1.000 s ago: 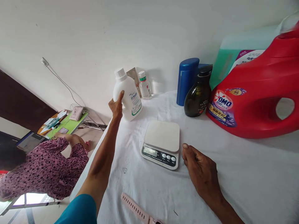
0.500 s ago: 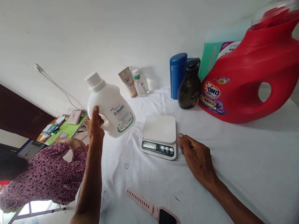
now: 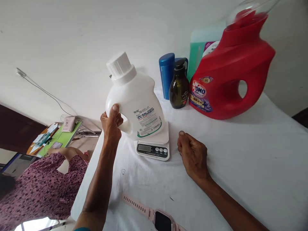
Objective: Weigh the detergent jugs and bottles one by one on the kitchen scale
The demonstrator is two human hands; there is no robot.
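My left hand (image 3: 111, 123) grips the handle of a white detergent bottle (image 3: 134, 99) with a white cap, holding it tilted in the air over a small white kitchen scale (image 3: 154, 148). The bottle hides most of the scale's platform; whether its base touches the platform I cannot tell. To the right of the scale, my right hand (image 3: 192, 154) rests on the white table cloth (image 3: 240, 160) with its fingers curled and nothing in it.
A big red detergent jug (image 3: 231, 77), a dark pump bottle (image 3: 179, 86), a blue container (image 3: 166, 73) and a green jug (image 3: 199, 48) stand at the back. A pink watch (image 3: 154, 216) lies near the front edge. A person in a patterned top (image 3: 40, 186) is at the left, below the table.
My left hand has lifted the white bottle from the back of the table and carried it toward me and rightward, to over the scale. My right hand has stayed beside the scale.
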